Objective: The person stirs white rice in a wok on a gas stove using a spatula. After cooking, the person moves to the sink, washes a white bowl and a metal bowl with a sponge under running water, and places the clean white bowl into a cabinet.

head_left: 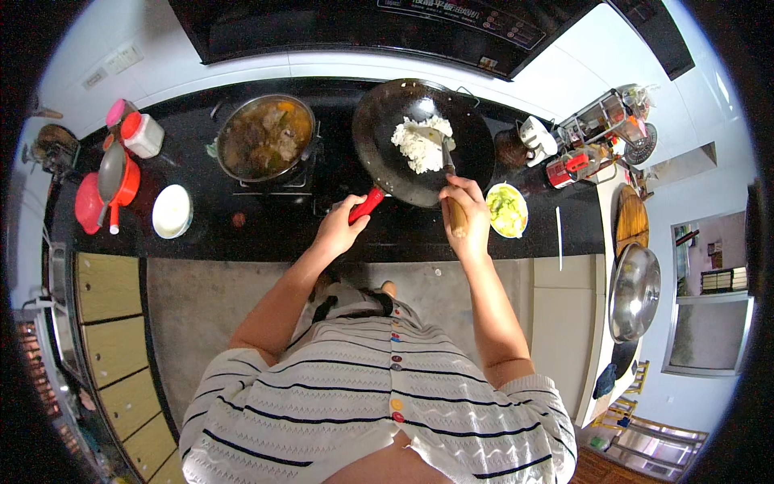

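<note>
A black wok sits on the stove with a heap of white rice in it. My left hand grips the wok's red handle. A spatula with a wooden handle is held in my right hand; its metal blade lies in the rice. A small bowl of green and yellow chopped food stands on the counter just right of my right hand.
A pot of brown stew is on the left burner. Left of it are a white bowl, a red pot with lid and jars. A spice rack, wooden board and metal lid are at right.
</note>
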